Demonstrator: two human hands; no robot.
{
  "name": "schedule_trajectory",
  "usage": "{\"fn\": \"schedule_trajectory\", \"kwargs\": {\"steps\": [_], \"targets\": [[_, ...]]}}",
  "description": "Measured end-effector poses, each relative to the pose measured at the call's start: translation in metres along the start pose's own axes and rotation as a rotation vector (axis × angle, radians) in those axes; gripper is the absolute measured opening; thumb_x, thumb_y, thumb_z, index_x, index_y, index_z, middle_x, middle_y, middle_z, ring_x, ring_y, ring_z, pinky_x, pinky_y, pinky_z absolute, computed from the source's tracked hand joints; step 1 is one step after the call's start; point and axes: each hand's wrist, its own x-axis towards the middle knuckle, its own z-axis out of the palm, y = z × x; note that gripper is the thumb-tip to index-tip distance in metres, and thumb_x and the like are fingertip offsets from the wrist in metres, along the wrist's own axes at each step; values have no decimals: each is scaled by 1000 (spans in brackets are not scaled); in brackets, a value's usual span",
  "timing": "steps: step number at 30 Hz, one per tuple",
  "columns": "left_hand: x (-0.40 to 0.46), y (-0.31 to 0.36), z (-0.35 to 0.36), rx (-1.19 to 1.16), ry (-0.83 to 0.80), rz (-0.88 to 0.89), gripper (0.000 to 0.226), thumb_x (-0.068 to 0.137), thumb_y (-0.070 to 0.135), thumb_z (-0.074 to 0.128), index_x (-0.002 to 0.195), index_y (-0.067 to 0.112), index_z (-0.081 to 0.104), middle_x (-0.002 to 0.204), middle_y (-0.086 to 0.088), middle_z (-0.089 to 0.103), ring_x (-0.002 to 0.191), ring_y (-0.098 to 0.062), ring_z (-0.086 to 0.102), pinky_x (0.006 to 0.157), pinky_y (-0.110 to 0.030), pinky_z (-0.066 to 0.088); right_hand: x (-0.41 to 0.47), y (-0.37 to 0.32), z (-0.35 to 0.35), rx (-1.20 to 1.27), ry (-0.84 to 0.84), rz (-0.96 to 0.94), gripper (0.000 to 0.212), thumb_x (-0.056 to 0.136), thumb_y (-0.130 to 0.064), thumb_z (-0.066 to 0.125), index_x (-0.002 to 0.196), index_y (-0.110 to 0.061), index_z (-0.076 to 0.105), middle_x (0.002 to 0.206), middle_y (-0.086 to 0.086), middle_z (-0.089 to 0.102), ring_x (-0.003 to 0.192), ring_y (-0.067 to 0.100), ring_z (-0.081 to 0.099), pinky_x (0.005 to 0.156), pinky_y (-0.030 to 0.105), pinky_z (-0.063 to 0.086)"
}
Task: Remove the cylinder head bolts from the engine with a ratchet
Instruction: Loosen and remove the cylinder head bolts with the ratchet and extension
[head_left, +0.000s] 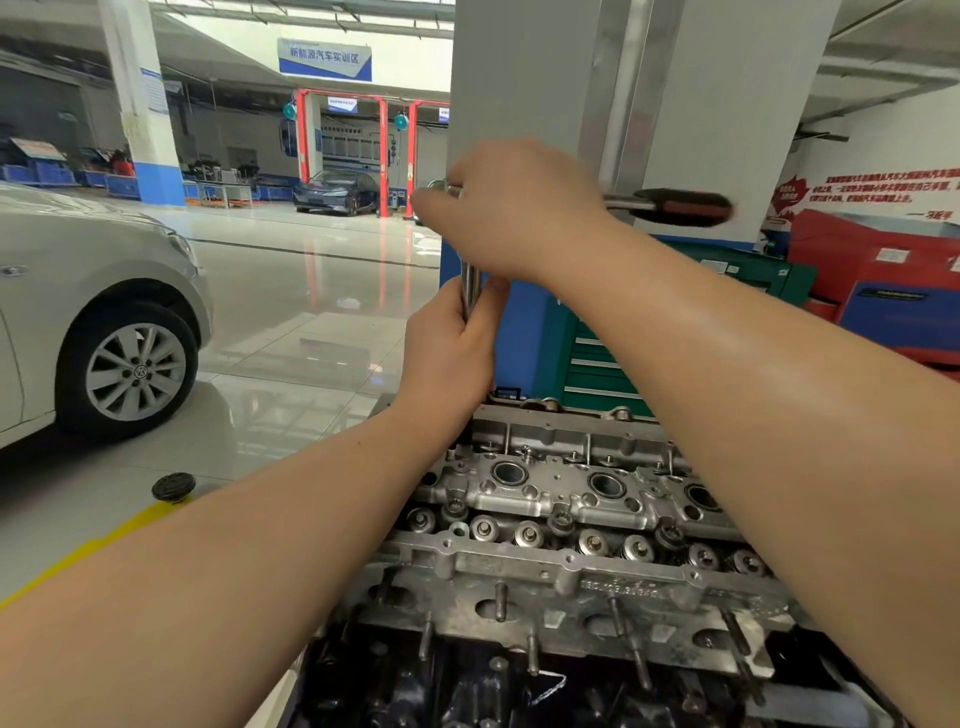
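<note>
My right hand (511, 208) is closed over the head of the ratchet (680, 207), its handle sticking out to the right. My left hand (449, 353) grips the long extension bar (471, 288) below, steadying it toward the far left corner of the engine (571, 519). I judge I'm loosening a corner bolt, hidden behind my wrist; next I swing the handle, keeping the bar upright.
</note>
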Motion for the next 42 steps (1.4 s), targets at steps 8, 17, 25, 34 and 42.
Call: {"fn": "schedule_trajectory", "kwargs": {"steps": [8, 17, 25, 34, 42], "targets": [[0, -1, 0, 16, -27, 38, 63, 99, 62, 51, 87, 1, 47, 72, -28, 55, 59, -42, 57, 59, -54, 51, -3, 12, 13, 557, -22, -19, 25, 91, -33, 58, 71, -23, 68, 71, 0, 66, 72, 21, 63, 67, 33, 51], [1, -6, 0, -57, -84, 29, 51, 97, 54, 55, 82, 6, 47, 52, -18, 56, 37, -22, 55, 42, -26, 41, -2, -5, -3, -162, 65, 89, 31, 96, -38, 41, 71, -21, 38, 69, -2, 33, 78, 31, 47, 69, 36, 35], [0, -4, -2, -100, -75, 16, 54, 99, 52, 58, 86, 1, 49, 55, -21, 55, 37, -23, 53, 42, -29, 42, -3, 2, 1, -48, 51, 60, 42, 92, -50, 41, 61, -22, 41, 65, -4, 45, 59, 19, 43, 53, 28, 25], [0, -9, 2, -130, -128, 13, 48, 97, 47, 64, 81, 6, 43, 61, -26, 52, 45, -23, 48, 46, -32, 43, -7, 28, 9, 779, -132, -34, 19, 95, -27, 67, 81, -15, 73, 79, -6, 69, 77, 10, 60, 69, 26, 52], [1, -10, 0, -160, -108, 2, 49, 100, 47, 64, 86, 4, 47, 58, -24, 53, 42, -25, 51, 46, -34, 43, -2, -9, -14, -230, -55, 80, 24, 90, -29, 40, 67, -21, 39, 72, -1, 43, 59, 20, 40, 70, 35, 44]]}}
